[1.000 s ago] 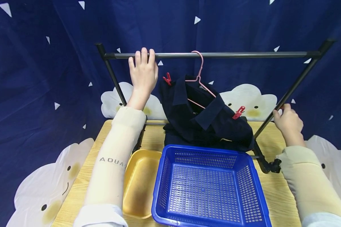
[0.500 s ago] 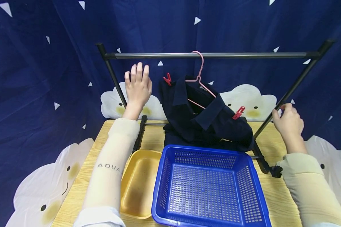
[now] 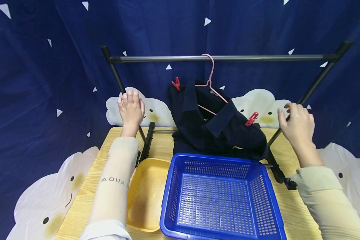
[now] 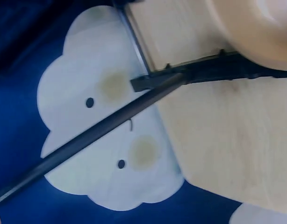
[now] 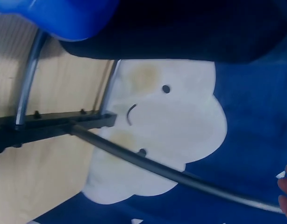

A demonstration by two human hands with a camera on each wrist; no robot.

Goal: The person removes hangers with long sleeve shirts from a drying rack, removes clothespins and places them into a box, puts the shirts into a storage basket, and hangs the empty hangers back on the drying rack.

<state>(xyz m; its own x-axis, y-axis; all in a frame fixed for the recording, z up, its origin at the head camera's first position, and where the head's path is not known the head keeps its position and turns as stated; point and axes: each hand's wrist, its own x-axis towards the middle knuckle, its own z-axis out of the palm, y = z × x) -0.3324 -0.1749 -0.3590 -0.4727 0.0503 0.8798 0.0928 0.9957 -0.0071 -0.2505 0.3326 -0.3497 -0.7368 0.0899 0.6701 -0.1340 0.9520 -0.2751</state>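
Observation:
My left hand (image 3: 131, 111) is in front of the left post of a black metal clothes rack (image 3: 198, 59), its fingers loosely bent and holding nothing visible. On the other side, my right hand (image 3: 298, 125) is close to the right post (image 5: 157, 168), thumb and fingers apart; whether it touches the post is unclear. Only fingertips (image 5: 286, 189) of it show in the right wrist view. Between the hands a dark navy collared shirt (image 3: 192, 126) hangs from the bar on a pink hanger (image 3: 211, 71). Red clothespins (image 3: 252, 119) are at its two shoulders.
A blue perforated basket (image 3: 217, 158) stands on the wooden table (image 3: 87, 190) in front of the shirt. Left of it is a yellow tub (image 3: 147, 196), partly behind my left forearm. The rack's black feet (image 4: 213, 67) rest on the tabletop. A blue curtain (image 3: 78, 40) with clouds hangs behind.
My left hand has come off the top bar and moved down and left to the left post. The right hand has shifted slightly left and up. Shirt and basket stay put.

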